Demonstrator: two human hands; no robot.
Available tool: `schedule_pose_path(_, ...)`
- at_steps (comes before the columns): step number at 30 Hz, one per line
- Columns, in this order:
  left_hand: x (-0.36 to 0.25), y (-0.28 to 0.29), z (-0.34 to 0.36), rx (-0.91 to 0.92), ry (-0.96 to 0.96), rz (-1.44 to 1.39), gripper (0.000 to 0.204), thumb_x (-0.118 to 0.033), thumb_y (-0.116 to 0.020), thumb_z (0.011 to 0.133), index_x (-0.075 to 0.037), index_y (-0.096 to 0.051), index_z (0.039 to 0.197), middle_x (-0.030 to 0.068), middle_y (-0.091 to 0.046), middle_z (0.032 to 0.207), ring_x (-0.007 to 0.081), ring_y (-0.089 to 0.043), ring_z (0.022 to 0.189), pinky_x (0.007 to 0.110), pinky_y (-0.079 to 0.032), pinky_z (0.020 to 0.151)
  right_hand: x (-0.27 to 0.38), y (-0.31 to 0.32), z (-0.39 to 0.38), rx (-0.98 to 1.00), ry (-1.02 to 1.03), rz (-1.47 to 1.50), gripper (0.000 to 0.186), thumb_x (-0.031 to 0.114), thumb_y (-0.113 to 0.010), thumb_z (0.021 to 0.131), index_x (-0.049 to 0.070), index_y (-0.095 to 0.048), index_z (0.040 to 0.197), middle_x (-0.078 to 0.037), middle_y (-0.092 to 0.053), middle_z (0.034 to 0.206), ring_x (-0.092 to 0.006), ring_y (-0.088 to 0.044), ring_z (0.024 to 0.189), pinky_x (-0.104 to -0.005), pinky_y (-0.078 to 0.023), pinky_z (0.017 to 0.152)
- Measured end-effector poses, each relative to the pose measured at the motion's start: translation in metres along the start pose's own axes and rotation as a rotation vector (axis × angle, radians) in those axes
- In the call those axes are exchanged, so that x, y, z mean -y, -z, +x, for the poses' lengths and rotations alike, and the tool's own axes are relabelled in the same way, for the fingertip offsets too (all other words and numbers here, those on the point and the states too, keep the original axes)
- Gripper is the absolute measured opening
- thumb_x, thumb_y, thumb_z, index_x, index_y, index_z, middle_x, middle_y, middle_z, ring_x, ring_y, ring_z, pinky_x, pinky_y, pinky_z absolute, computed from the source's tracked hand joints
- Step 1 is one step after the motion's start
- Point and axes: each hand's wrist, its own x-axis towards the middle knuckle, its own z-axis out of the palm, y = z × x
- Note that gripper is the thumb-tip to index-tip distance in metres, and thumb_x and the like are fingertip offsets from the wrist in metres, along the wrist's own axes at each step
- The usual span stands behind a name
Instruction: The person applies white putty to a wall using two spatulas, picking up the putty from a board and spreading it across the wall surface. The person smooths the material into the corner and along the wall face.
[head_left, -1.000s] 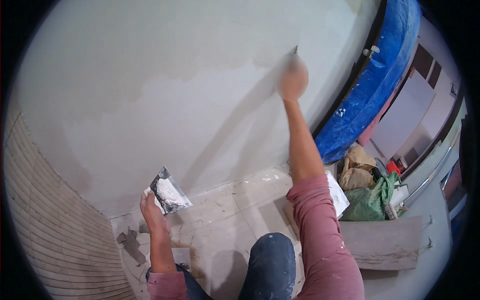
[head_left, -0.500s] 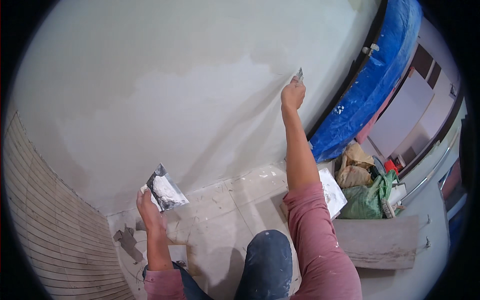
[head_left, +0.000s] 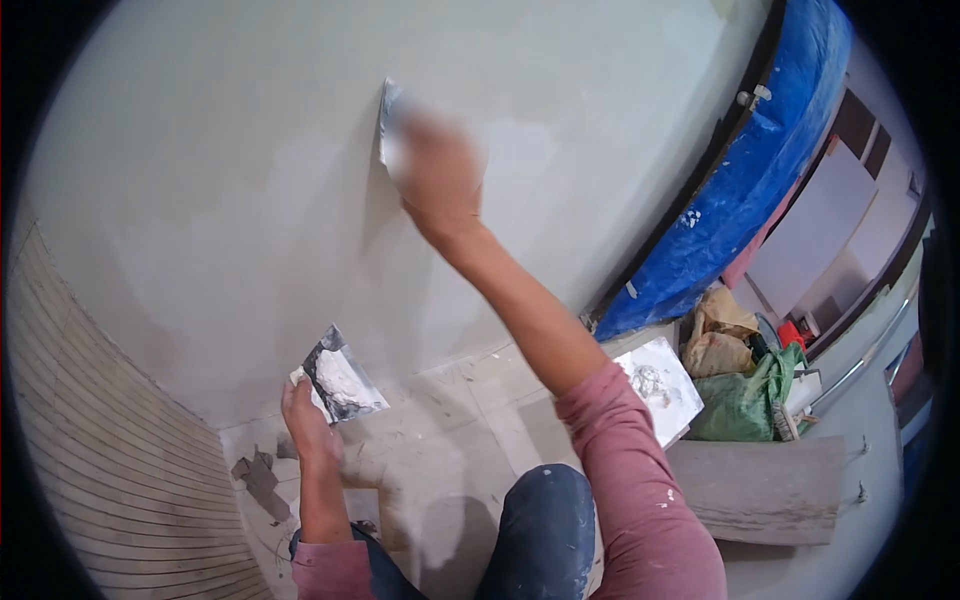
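Observation:
My right hand (head_left: 440, 175), partly blurred, is closed on a putty knife (head_left: 387, 122), whose blade edge lies at the wall (head_left: 250, 220). Damp-looking darker and paler patches of skim coat spread over that wall. Lower down, my left hand (head_left: 305, 415) grips a wide metal putty blade (head_left: 345, 380) by its handle side. A lump of white putty (head_left: 340, 378) rests on the blade's face, which is tilted up toward me. The left hand stays a little off the wall, above the floor.
Ribbed panelling (head_left: 120, 430) borders the left. Blue plastic sheeting (head_left: 740, 190) covers a frame at right. A white board with putty (head_left: 660, 385), a green sack (head_left: 740, 400) and a grey plank (head_left: 755, 490) lie at right. Scraps (head_left: 260, 480) litter the tiled floor (head_left: 430, 440).
My right hand has swept the putty knife leftward across the wall, from near the blue sheeting to the upper middle. The left hand and its loaded blade have hardly moved.

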Motion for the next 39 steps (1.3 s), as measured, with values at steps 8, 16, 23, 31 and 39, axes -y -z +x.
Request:
schedule_pose_path(8, 0.000, 0.001, 0.000, -0.036, -0.005, 0.017, 0.048, -0.018, -0.052, 0.103, 0.003, -0.045, 0.146, 0.0126, -0.060, 0.134, 0.0224, -0.063, 0.120, 0.037, -0.051, 0.099, -0.180, 0.040, 0.019, -0.259, -0.333, -0.175, 0.043, 0.004, -0.065, 0.090, 0.019, -0.069, 0.130, -0.007, -0.066, 0.121, -0.0336, -0.062, 0.106, -0.0474, -0.056, 0.085)
schedule_pose_path(16, 0.009, 0.008, 0.008, 0.030, -0.057, 0.043, 0.025, -0.021, -0.048, 0.105, -0.007, -0.061, 0.121, 0.0031, -0.068, 0.110, 0.0161, -0.070, 0.097, 0.033, -0.057, 0.079, -0.141, -0.005, -0.035, -0.121, -0.127, -0.051, 0.067, -0.007, -0.063, 0.077, 0.018, -0.066, 0.139, -0.010, -0.063, 0.127, -0.0372, -0.059, 0.109, -0.0470, -0.047, 0.097)
schedule_pose_path(23, 0.012, 0.019, 0.016, 0.085, -0.043, 0.010, 0.050, -0.019, -0.052, 0.104, 0.005, -0.042, 0.146, 0.0129, -0.061, 0.130, 0.0228, -0.064, 0.116, 0.037, -0.051, 0.098, -0.187, 0.035, -0.040, -0.225, -0.674, -0.037, 0.032, 0.024, -0.058, 0.102, 0.007, -0.069, 0.126, -0.018, -0.070, 0.119, -0.0413, -0.065, 0.107, -0.0493, -0.051, 0.094)
schedule_pose_path(31, 0.019, 0.012, 0.013, 0.015, 0.011, -0.019, 0.063, -0.022, -0.053, 0.104, 0.003, -0.030, 0.157, 0.0159, -0.050, 0.149, 0.0264, -0.054, 0.133, 0.040, -0.044, 0.109, -0.211, 0.025, 0.055, -0.213, -1.229, 0.435, 0.052, 0.042, -0.052, 0.103, -0.006, -0.070, 0.105, -0.026, -0.071, 0.110, -0.0447, -0.065, 0.108, -0.0521, -0.049, 0.094)
schedule_pose_path(39, 0.012, 0.017, 0.009, 0.015, 0.017, 0.003, 0.069, -0.025, -0.054, 0.103, 0.002, -0.024, 0.160, 0.0170, -0.045, 0.154, 0.0284, -0.049, 0.138, 0.042, -0.037, 0.115, 0.010, -0.003, 0.078, -0.283, -0.131, 0.043, 0.053, 0.003, -0.069, 0.076, 0.002, -0.061, 0.129, -0.016, -0.058, 0.115, -0.0411, -0.056, 0.103, -0.0505, -0.047, 0.085)
